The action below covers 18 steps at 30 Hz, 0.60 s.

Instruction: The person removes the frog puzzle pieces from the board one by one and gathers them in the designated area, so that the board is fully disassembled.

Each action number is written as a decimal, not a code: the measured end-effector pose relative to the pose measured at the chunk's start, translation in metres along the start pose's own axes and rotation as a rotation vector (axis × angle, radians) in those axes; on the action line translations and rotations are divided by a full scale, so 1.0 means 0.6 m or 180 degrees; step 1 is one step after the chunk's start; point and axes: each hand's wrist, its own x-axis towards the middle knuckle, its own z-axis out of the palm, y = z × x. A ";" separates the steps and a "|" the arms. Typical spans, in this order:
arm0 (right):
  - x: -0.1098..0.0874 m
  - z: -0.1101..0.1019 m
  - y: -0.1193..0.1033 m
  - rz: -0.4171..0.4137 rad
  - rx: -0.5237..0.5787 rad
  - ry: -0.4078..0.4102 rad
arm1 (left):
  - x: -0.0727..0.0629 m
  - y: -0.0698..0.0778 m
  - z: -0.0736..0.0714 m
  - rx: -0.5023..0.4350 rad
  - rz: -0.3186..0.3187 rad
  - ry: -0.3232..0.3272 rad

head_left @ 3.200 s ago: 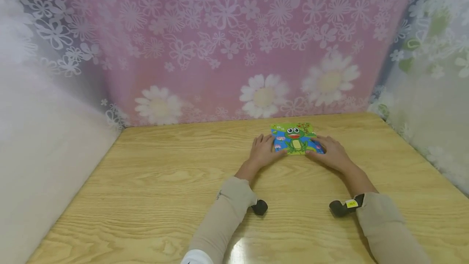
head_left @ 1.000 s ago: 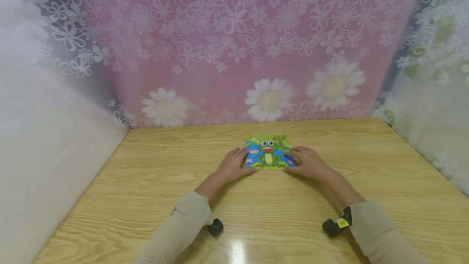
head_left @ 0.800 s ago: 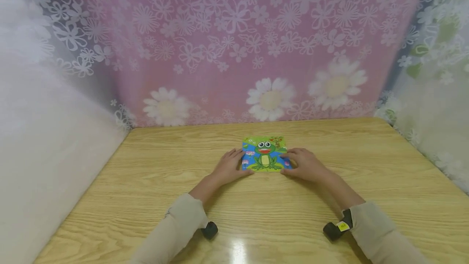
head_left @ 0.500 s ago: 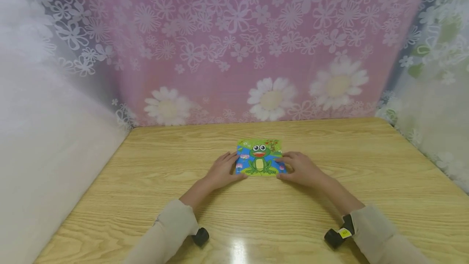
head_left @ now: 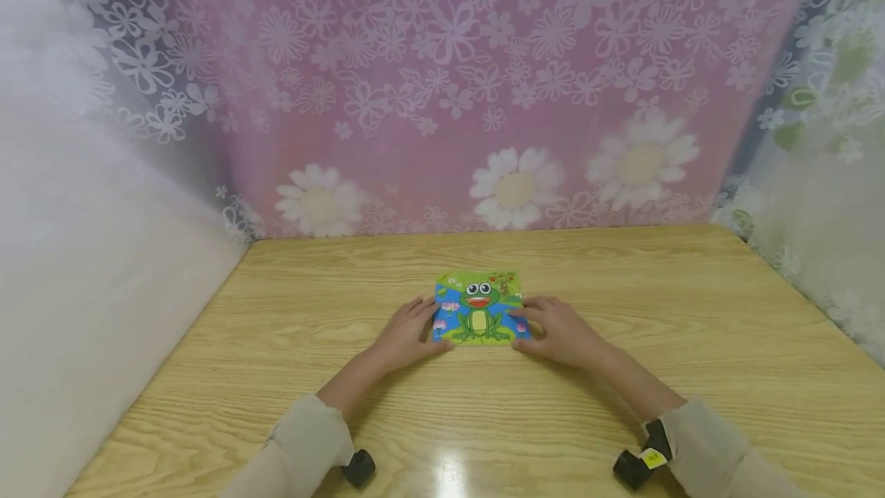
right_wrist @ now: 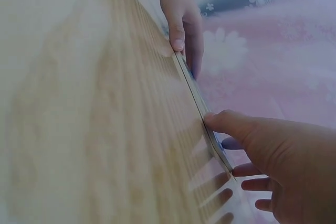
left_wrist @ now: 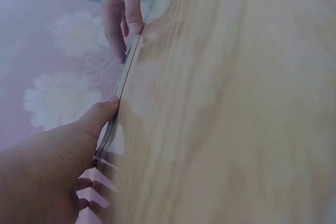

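Note:
A flat square board (head_left: 478, 317) with a cartoon frog on blue and green lies on the table. Both hands hold it by its sides. My left hand (head_left: 404, 338) grips the left near corner, thumb on the near edge and fingers along the side. At the opposite corner my right hand (head_left: 561, 331) does the same, its index finger reaching over the picture. Seen edge-on in the left wrist view, the frog board (left_wrist: 126, 77) is thin, with a dark seam between two layers. In the right wrist view the right thumb (right_wrist: 223, 120) presses against that near edge.
The wood-grain table (head_left: 290, 306) extends around the board on all sides. Beyond its far edge stands a pink flowered backdrop (head_left: 401, 121), with pale cloth walls left (head_left: 104, 267) and right (head_left: 823, 221). Black wrist cameras (head_left: 359, 469) hang by both cuffs.
Both hands, still holding the frog board, have slid it left and nearer across the table. The head view has shifted slightly too.

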 end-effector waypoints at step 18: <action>-0.003 0.012 -0.048 -0.0095 -0.0048 0.0033 | -0.051 -0.018 -0.008 -0.0060 -0.0006 0.0127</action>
